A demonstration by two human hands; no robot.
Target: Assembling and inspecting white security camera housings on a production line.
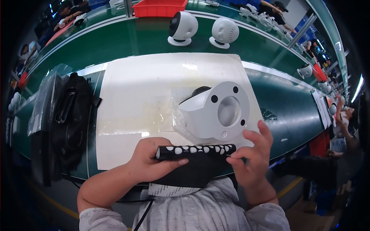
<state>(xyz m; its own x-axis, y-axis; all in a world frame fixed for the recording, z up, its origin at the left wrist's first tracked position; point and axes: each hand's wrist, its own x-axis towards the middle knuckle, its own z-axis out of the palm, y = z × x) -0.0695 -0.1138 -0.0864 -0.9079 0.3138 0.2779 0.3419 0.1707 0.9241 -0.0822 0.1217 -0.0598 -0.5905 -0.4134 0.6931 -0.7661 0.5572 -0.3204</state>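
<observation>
We have a black sheet (192,173) in our left grip (156,159), the thumb pressed on its near face and the fingers bent behind it. The sheet hangs down from that grip and reaches across to our right grip (250,154). Along its upper edge, between the two grips, runs a band of white oval spots (197,149). At the sheet's right end, our right thumb and forefinger are close together while the other fingers stand raised and spread; we cannot tell whether the two tips are pinching the corner, something small, or nothing. Below the left grip, pale printed paper (171,190) shows from under the sheet.

Just beyond both grips, nearer the right one, a white device (200,115) lies tipped over, its ring-shaped base (243,102) turned up towards us. We see three dark round pads (214,99) on the base, around a wide round opening. Clear plastic film (176,122) lies by the device, on a white board (131,92) laid over our green bench (287,102).

Well to the left of the left grip lies a black pouch (71,131); far beyond both grips, two upright white devices (224,32) stand near a red tray (160,9).
</observation>
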